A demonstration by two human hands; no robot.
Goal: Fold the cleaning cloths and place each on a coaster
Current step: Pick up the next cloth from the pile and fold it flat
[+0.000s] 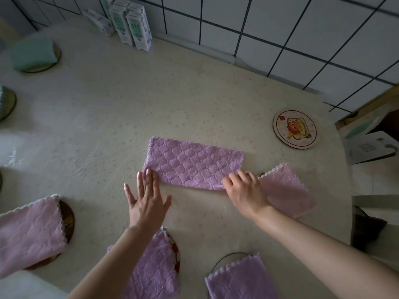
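A purple quilted cloth (pixel 192 164) lies folded into a long rectangle in the middle of the table. My left hand (pixel 145 200) lies flat with straight fingers, its fingertips touching the cloth's near-left corner. My right hand (pixel 245 189) has curled fingers on the cloth's near-right corner. A bare round coaster with a cartoon picture (pixel 295 129) sits at the far right. Folded pink and purple cloths rest on coasters: one behind my right hand (pixel 289 190), one at the near left (pixel 30 234), one under my left forearm (pixel 153 268), one at the near edge (pixel 239 279).
A green cloth on a coaster (pixel 32 53) sits at the far left, another coaster (pixel 7 103) pokes in at the left edge. Several white cartons (pixel 131 23) stand against the tiled wall (pixel 280 24). The table's rounded right edge (pixel 347 175) drops to boxes on the floor.
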